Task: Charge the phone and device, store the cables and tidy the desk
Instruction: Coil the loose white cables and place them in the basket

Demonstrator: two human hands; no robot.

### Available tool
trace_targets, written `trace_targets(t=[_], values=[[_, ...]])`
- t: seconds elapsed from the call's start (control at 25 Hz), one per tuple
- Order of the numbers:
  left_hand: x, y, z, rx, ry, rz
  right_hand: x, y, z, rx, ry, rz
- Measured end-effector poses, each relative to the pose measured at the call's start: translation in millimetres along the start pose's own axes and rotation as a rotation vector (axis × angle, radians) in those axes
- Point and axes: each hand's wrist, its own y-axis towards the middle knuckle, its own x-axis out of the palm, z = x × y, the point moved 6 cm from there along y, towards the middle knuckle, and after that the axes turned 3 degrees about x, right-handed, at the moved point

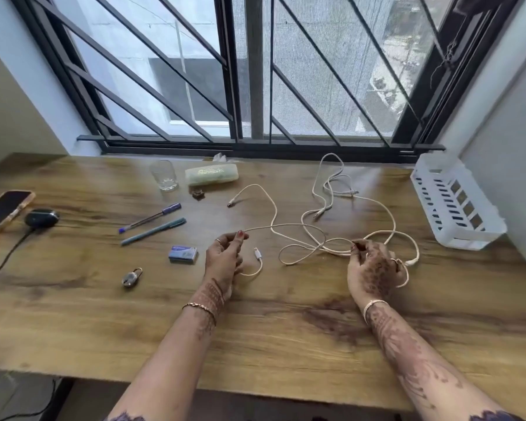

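Far left, we've got the phone (0, 214) at the desk's (286, 335) edge, just beside the dark device (41, 218). Our left hand (225, 259), forearm stretched over the desk, pinches the white cable (286, 227) near its plug. The cable tangles across to our right hand (374, 268), whose fingers are curled round its loops. The white basket (456, 202) sits far right.

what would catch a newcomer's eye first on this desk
The tangle of white cables sprawled across the middle and right of the wooden desk, with the left hand pinching one strand and the right hand gripping a loop. Next, the white slotted basket against the right wall, and the phone beside a dark device on a black lead at the far left edge.
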Motion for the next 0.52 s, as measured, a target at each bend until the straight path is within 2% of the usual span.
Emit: trace_targets(t=[0.12, 0.2, 0.28, 0.36, 0.44, 0.52], values=[[11, 0, 11, 0.019, 0.092, -0.074, -7, -14, -25, -0.087, -0.022, 0.071], [23, -1, 19, 0.039, 0.148, -0.117, -8, -27, -57, -0.287, 0.103, 0.062], [35, -2, 27, 0.055, 0.183, -0.163, -3, -37, -93, -0.539, 0.222, -0.045], [45, -4, 35, 0.065, 0.200, -0.209, 8, -43, -121, -0.683, 0.278, -0.230], [52, -5, 44, 0.055, 0.190, -0.254, 14, -41, -136, -0.699, 0.315, -0.334], [58, -6, 53, 0.019, 0.155, -0.304, 10, -30, -143, -0.668, 0.341, -0.283]])
